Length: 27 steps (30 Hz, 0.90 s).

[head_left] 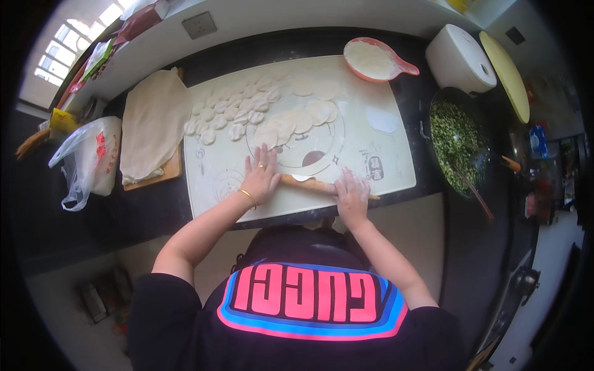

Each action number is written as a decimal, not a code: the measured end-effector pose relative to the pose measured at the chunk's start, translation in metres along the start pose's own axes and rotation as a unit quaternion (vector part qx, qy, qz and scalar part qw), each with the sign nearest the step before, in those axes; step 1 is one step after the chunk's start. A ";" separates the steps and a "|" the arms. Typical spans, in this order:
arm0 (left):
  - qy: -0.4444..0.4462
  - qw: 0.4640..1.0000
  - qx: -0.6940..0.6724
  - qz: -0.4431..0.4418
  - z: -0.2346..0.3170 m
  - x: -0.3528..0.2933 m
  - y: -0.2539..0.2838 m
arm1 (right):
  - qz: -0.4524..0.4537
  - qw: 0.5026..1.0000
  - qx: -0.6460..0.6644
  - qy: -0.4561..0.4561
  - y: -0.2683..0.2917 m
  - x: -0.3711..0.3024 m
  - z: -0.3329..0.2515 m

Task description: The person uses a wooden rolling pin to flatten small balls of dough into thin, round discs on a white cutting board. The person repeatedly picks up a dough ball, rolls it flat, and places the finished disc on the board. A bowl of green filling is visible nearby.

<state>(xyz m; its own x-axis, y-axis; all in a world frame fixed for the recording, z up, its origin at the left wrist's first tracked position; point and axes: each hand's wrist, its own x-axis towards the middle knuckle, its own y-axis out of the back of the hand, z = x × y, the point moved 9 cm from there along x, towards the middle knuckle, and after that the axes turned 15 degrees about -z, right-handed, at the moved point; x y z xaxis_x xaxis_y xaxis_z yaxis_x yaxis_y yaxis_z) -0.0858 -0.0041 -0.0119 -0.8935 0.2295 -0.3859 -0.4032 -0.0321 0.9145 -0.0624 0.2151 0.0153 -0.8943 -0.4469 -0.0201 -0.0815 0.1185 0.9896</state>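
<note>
A wooden rolling pin point(318, 186) lies across the near edge of a pale work mat point(396, 162). My left hand point(261, 178), with a ring and a gold bangle, rests on its left end, fingers stretched forward and apart. On its right end lies my flour-dusted right hand point(351, 191), fingers also extended. A small white edge of dough point(302, 177) shows at the pin between the hands; the rest of that piece is hidden. Just beyond, flat round wrappers point(286, 126) overlap in a row. Several small flattened dough pieces point(231, 114) spread over the mat's far left.
A dough sheet point(154, 123) covers a wooden board point(171, 175) at left, beside a plastic bag point(99, 154). A red bowl of flour point(371, 60) stands at the back. Right are a wok point(435, 157) of chopped green filling point(456, 136), chopsticks point(479, 199) and a white container point(459, 60).
</note>
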 end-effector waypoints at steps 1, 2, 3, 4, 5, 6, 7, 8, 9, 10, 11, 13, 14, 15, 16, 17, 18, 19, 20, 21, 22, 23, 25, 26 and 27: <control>-0.043 0.996 -0.081 -0.002 0.005 0.000 0.005 | 0.019 1.000 -0.008 -0.018 0.000 -0.005 -0.001; -0.085 0.983 -0.162 -0.001 0.013 0.005 0.016 | 0.040 0.999 0.010 -0.023 0.005 -0.006 -0.003; -0.127 0.962 -0.241 0.000 0.022 0.012 0.028 | 0.049 0.999 0.004 -0.017 0.008 -0.007 -0.006; -0.152 0.960 -0.225 0.062 0.035 0.016 0.050 | 0.057 0.998 -0.003 -0.011 0.012 -0.008 -0.008; -0.148 0.962 -0.228 -0.031 0.050 0.030 0.051 | 0.063 0.998 -0.012 -0.006 0.015 -0.011 -0.009; -0.139 0.956 -0.227 -0.126 0.062 0.037 0.054 | 0.060 0.998 -0.009 -0.004 0.017 -0.013 -0.011; -0.131 0.940 -0.226 -0.220 0.070 0.038 0.046 | 0.056 0.998 -0.007 -0.004 0.022 -0.016 -0.012; -0.163 0.930 -0.253 -0.209 0.072 0.040 0.041 | 0.052 0.999 -0.005 -0.002 0.026 -0.018 -0.013; -0.193 0.919 -0.280 -0.197 0.069 0.044 0.032 | 0.046 0.999 -0.008 -0.005 0.026 -0.018 -0.013; -0.222 0.907 -0.307 -0.185 0.066 0.047 0.024 | 0.040 0.999 -0.011 -0.008 0.027 -0.017 -0.013; -0.218 0.903 -0.311 -0.199 0.065 0.045 0.022 | 0.035 0.999 -0.012 -0.013 0.026 -0.016 -0.012; -0.208 0.896 -0.319 -0.226 0.063 0.040 0.020 | 0.034 0.999 -0.009 -0.014 0.027 -0.009 -0.011; -0.182 0.896 -0.343 -0.215 0.053 0.042 0.017 | 0.034 0.999 -0.008 -0.014 0.028 -0.006 -0.011; -0.155 0.895 -0.366 -0.204 0.041 0.046 0.010 | 0.027 1.000 -0.009 -0.003 0.028 -0.004 -0.013; -0.128 0.892 -0.389 -0.191 0.031 0.050 0.005 | 0.021 1.000 -0.010 0.010 0.028 -0.002 -0.013; -0.091 0.884 -0.432 -0.153 0.023 0.050 0.004 | 0.014 1.000 -0.012 0.023 0.029 -0.001 -0.014; -0.053 0.872 -0.474 -0.113 0.018 0.047 0.001 | 0.004 1.000 0.000 0.031 0.030 -0.002 -0.012; -0.014 0.855 -0.514 -0.072 0.012 0.041 -0.002 | -0.007 0.999 0.012 0.040 0.030 -0.004 -0.009; -0.001 0.847 -0.527 -0.073 0.016 0.037 -0.004 | -0.018 0.999 0.022 0.046 0.031 -0.007 -0.003; 0.018 0.838 -0.541 -0.073 0.017 0.028 -0.005 | -0.025 0.998 0.030 0.040 0.029 -0.010 0.002; 0.036 0.828 -0.555 -0.071 0.017 0.017 -0.006 | -0.032 0.998 0.038 0.035 0.026 -0.013 0.007; 0.019 0.873 -0.485 -0.047 0.018 0.008 0.004 | -0.040 0.998 0.044 0.025 0.023 -0.016 0.012; -0.010 0.943 -0.332 0.002 0.013 -0.016 0.018 | -0.050 0.996 0.079 0.013 0.017 -0.015 0.020; -0.001 0.964 -0.264 0.032 0.009 -0.030 0.016 | -0.055 0.994 0.094 0.010 0.011 -0.014 0.022; 0.007 0.979 -0.196 0.062 0.006 -0.042 0.013 | -0.061 0.992 0.107 0.007 0.010 -0.010 0.023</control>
<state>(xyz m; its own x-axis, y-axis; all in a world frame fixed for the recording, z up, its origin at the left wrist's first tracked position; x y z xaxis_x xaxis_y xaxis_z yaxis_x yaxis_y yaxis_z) -0.0528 -0.0082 0.0171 -0.9417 0.1864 -0.2800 -0.3344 -0.4297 0.8387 -0.0642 0.2411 0.0220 -0.8664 -0.4811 -0.1338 -0.2812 0.2486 0.9269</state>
